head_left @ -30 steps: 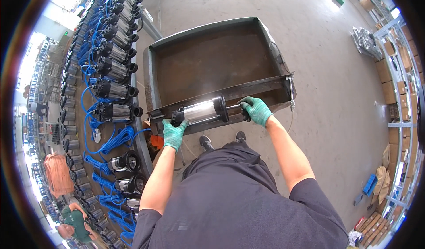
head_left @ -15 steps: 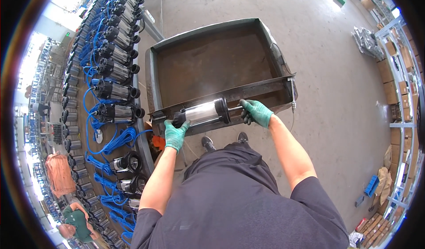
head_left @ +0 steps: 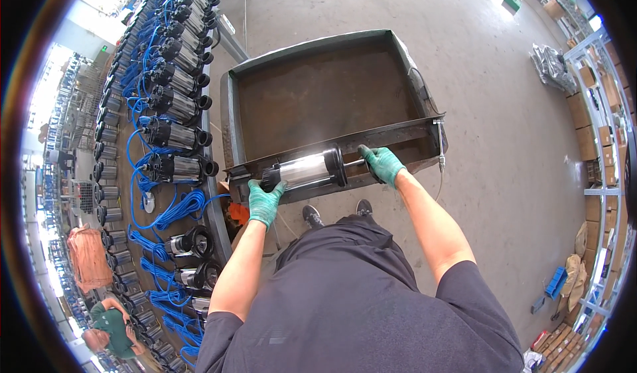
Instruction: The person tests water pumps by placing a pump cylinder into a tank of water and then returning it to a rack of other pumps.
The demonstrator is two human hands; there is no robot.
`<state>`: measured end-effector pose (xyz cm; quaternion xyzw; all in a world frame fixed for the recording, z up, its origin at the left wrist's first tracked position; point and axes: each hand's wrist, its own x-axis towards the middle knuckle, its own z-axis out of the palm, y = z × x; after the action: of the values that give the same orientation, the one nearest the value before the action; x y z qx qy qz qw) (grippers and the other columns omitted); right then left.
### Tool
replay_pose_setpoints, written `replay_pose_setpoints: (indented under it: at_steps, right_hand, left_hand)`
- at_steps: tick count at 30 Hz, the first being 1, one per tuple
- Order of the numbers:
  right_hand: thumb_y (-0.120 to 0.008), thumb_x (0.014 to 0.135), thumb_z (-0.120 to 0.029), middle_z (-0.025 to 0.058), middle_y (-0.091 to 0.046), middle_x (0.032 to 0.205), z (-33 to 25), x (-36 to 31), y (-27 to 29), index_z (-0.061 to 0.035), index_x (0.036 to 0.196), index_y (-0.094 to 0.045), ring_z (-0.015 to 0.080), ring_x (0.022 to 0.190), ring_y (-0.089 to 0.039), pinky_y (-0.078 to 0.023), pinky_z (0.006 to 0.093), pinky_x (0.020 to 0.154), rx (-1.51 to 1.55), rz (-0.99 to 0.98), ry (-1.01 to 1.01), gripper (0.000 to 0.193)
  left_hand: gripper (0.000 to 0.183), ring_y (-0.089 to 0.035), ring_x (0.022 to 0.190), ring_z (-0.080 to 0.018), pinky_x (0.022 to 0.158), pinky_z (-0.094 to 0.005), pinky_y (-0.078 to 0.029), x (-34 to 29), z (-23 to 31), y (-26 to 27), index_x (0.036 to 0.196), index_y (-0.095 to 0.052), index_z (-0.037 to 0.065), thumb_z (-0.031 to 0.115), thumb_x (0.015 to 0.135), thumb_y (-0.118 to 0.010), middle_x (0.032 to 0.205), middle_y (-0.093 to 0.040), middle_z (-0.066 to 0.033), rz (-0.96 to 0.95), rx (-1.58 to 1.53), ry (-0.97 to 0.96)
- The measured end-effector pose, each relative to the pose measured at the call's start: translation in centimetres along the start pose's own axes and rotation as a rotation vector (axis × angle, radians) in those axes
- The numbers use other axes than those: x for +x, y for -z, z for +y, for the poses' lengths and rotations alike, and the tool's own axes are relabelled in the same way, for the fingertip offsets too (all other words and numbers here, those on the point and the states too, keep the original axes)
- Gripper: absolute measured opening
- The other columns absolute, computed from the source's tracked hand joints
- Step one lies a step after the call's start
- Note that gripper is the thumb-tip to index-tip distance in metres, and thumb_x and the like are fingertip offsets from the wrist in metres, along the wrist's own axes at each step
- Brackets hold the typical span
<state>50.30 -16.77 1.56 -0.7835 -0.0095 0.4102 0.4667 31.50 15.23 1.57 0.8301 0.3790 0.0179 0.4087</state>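
A submersible pump, a shiny metal cylinder with black ends, lies sideways along the near ledge of a dark metal water tank. My left hand, in a green glove, is closed around the pump's black left end, with thumb and fingers on either side. From the black flange at its right end a thin metal rod sticks out. My right hand, also gloved in green, is closed at the rod's outer end and hides its tip. Brownish water or a brown bottom shows inside the tank.
Left of the tank, a long bench carries a row of similar pumps with coiled blue cables. A metal shelf with cardboard boxes stands far right. A person in a green shirt is at lower left.
My right hand has turned at the rod's end, and its fingers sit differently there. My left hand and the pump keep their place on the ledge; the whole view has shifted slightly.
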Motion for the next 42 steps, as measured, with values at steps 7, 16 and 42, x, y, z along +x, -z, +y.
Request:
replay_pose_setpoints:
  at_steps: [7, 16, 42]
  right_hand:
    - [-0.060, 0.109, -0.039, 0.0002, -0.062, 0.075, 1.2, 0.0, 1.5, -0.0078, 0.120, -0.074, 0.0105, 0.063, -0.055, -0.047, 0.0295, 0.059, -0.093, -0.152, 0.283, 0.035]
    - [-0.059, 0.109, -0.038, -0.0005, -0.056, 0.069, 3.2, 1.0, -0.2, -0.0075, 0.110, -0.069, 0.0115, 0.051, -0.051, -0.040, 0.0295, 0.047, 0.512, -0.182, -0.057, 0.032]
    - [-0.059, 0.109, -0.036, 0.0061, -0.064, 0.080, 1.7, 0.1, -0.5, -0.0055, 0.126, -0.058, 0.0159, 0.062, -0.063, -0.054, 0.0335, 0.054, 0.358, -0.079, -0.089, 0.036]
  left_hand:
    - [0.068, -0.062, 0.101, -0.0238, 0.094, -0.0382, -0.053, 0.0, -0.1, 0.1, 0.124, -0.050, -0.002, 0.032, 0.084, -0.093, 0.115, -0.067, -0.0150, -0.015, -0.022, 0.015]
    - [0.068, -0.061, 0.102, -0.0242, 0.094, -0.0390, -0.052, -0.4, 1.1, 0.2, 0.123, -0.050, -0.003, 0.032, 0.084, -0.093, 0.115, -0.066, -0.0163, -0.024, -0.042, 0.002]
    - [0.067, -0.063, 0.098, -0.0234, 0.093, -0.0384, -0.053, -0.7, 0.5, 0.2, 0.121, -0.051, -0.002, 0.034, 0.083, -0.094, 0.111, -0.069, -0.0144, -0.014, -0.091, 0.014]
